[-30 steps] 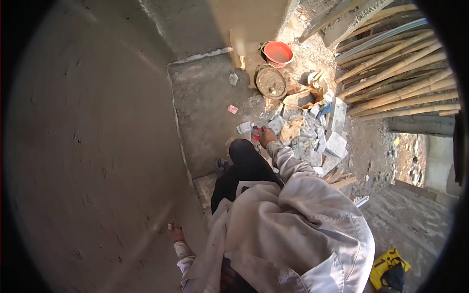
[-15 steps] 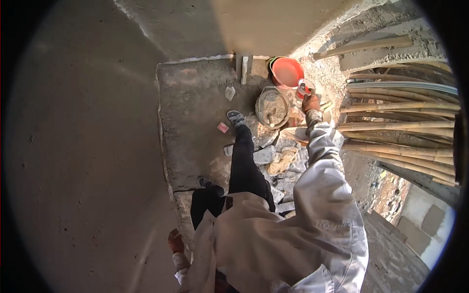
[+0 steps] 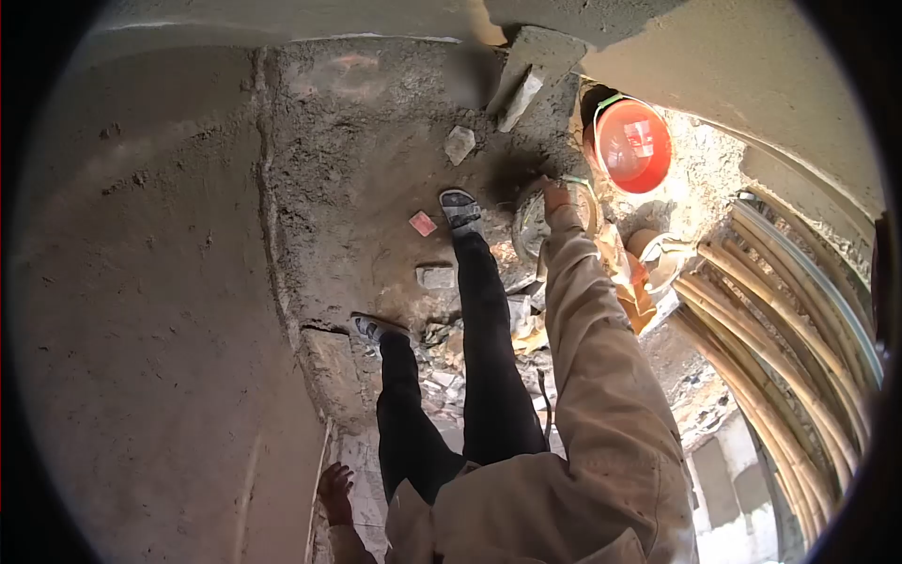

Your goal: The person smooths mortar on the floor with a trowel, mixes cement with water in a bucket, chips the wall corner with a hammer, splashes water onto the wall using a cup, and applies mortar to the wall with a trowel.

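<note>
My left hand [image 3: 335, 491] hangs low beside the plastered wall [image 3: 169, 310], its fingers apart and nothing in them. With my arm stretched forward, my right hand [image 3: 561, 199] is over the round bucket [image 3: 528, 230], covering part of its opening. Its fingers look curled. A dark, blurred shape lies just beyond the fingertips, and whatever the hand grips cannot be made out. Right of this bucket and a little farther off stands an orange-red bucket [image 3: 613, 160] with a light green handle; a pale red square patch shows inside it.
Bamboo poles [image 3: 766, 329] lie in a bundle at the right. A board and a pale block [image 3: 521, 99] lean at the far wall. A stone [image 3: 459, 145], a small red packet [image 3: 423, 223] and a brick [image 3: 435, 276] lie near my feet. Rubble and sacking [image 3: 629, 282] fill the ground by my right arm.
My right hand has moved left, from a small red-and-white container beside the red bucket to over the round bucket. My view has turned. The left hand's fingers now show more spread.
</note>
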`<state>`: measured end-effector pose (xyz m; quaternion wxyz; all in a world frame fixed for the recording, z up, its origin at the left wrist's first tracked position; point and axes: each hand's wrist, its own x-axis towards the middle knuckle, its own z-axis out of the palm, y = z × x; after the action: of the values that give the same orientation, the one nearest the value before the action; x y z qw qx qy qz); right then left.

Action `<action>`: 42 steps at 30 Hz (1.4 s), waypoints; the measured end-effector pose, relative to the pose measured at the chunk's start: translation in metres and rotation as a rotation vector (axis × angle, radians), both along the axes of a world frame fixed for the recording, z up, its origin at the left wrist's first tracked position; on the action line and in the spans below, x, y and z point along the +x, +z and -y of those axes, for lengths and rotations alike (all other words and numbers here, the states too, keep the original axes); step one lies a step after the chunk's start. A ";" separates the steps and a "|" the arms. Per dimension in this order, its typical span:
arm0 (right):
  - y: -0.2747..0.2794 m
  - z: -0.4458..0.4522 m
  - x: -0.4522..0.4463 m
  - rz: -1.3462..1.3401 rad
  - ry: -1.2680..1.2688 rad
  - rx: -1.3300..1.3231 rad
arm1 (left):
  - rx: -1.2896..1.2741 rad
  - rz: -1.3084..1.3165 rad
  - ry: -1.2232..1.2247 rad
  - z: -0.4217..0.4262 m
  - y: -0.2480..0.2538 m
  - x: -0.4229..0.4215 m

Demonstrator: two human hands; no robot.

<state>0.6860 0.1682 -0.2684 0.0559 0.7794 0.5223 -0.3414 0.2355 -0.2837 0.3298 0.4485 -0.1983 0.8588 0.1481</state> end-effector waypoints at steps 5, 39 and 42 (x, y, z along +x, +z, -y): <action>0.073 -0.014 0.010 -0.732 -1.404 -0.027 | -0.085 0.036 0.046 0.037 0.034 0.042; 0.408 0.303 -0.452 -0.547 0.812 -0.507 | 0.430 -0.895 1.829 0.506 -0.065 0.483; 0.416 0.419 -0.510 -0.359 0.699 -0.519 | 0.079 -0.622 1.396 0.497 -0.039 0.502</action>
<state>0.1758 -0.2507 0.1477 0.2694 0.4457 0.6524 -0.5507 0.7373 -0.7804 0.2907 -0.0047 -0.6278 0.6151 0.4769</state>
